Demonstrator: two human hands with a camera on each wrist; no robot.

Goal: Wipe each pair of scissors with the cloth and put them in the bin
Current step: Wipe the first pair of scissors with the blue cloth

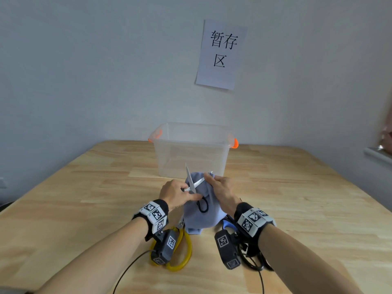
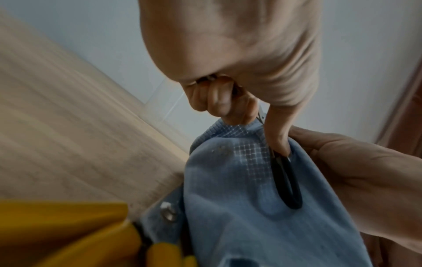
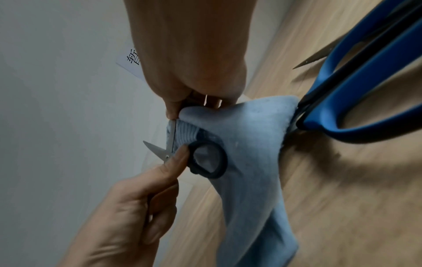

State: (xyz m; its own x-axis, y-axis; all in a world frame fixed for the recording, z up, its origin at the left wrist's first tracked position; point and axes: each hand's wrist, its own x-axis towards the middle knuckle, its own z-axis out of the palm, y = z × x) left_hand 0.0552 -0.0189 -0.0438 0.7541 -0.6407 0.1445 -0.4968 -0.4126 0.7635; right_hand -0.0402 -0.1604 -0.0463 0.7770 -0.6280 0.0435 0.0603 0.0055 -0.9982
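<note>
Head view, contents by size. Wooden table (image 1: 297, 209): bears all items below. Clear bin (image 1: 191, 153): orange latches, far centre against the wall; nothing visible inside. Blue cloth (image 1: 199, 213): draped from the hands down to the tabletop, in front of the bin. Yellow-handled scissors (image 1: 182, 251): flat on the table under the left wrist, partly beneath the cloth's edge. Blue-handled scissors (image 3: 356, 86): flat on the table beside the cloth, under the right wrist. Small black-handled scissors (image 1: 194, 184): held above the table, blades spread in a cross, against the cloth.

Left hand (image 1: 176, 195): thumb and curled fingers pinch the small scissors near the pivot. Right hand (image 1: 220, 187): fingertips pinch a fold of cloth around one blade.

Step in hand, by judgement: wiping the first pair; two pairs untouched, none binned. Next move calls for drawing the pinched cloth along the blade toward its tip, away from the edge, then the second blade, before reaching forward to the bin.
</note>
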